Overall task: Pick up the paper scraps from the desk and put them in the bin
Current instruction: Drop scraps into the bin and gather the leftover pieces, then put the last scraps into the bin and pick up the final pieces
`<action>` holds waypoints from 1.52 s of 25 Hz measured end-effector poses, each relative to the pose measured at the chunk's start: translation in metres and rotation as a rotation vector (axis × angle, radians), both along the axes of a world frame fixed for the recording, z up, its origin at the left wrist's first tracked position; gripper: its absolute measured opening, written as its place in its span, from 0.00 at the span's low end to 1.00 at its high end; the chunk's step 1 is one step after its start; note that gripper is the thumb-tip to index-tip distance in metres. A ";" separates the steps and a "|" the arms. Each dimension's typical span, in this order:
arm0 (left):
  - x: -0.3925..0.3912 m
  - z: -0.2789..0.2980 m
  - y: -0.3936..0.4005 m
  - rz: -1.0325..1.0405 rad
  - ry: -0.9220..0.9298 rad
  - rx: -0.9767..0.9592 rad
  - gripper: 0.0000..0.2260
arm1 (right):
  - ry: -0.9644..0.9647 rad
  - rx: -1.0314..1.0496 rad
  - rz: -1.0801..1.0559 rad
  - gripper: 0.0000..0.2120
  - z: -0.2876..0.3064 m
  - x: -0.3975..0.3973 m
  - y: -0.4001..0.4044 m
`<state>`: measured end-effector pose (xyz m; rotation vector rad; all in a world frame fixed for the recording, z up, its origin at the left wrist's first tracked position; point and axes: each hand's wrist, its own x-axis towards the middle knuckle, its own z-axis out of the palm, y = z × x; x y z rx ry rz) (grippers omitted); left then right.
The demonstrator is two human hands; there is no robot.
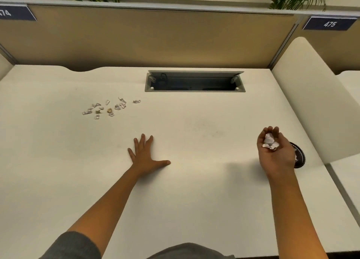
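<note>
The white desk (194,181) fills most of the view, backed by a tan partition (148,37) with number plates at either end and plant fronds above it, and its broad bare front gives both arms room to work. Set into the far side is an open grey cable tray (194,81); its inside is dark, and beyond a cable and some fittings at the left end I cannot tell what it holds. A white side panel (311,95) rises along the right edge. Just beside that edge, mostly covered by the right hand, is a dark round mesh bin (300,157); only a sliver of its rim shows, with something pale inside that may be paper already dropped. The left hand (145,155) lies flat on the desk, fingers spread and straight, holding nothing, probably as a brace while the other arm reaches sideways. The right hand (274,149) is turned palm up and cupped, fingers curled round a gathered clump (269,142) of crumpled white scraps, raised near the bin, which suits tipping them in next. Well apart, on the far left of the desk, a loose scatter of paper scraps (109,108) waits untouched; one looks tan, and the pieces are too small to count surely.
</note>
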<state>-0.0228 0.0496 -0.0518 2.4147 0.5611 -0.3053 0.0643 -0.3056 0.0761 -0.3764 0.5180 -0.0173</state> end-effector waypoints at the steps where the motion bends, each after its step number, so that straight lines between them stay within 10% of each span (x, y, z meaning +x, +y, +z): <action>1: 0.000 0.000 0.001 0.003 -0.005 -0.007 0.56 | -0.039 -0.052 -0.051 0.11 0.003 0.004 -0.019; 8: -0.002 0.000 0.002 0.016 -0.033 -0.006 0.55 | -0.030 -0.945 -0.125 0.11 -0.014 0.014 -0.072; 21: -0.002 0.002 0.001 0.022 -0.049 -0.012 0.56 | 0.051 -1.977 0.181 0.10 -0.035 -0.012 -0.090; 38: -0.004 0.000 0.009 -0.002 -0.082 -0.046 0.55 | 0.237 -2.146 0.237 0.11 -0.027 0.003 -0.069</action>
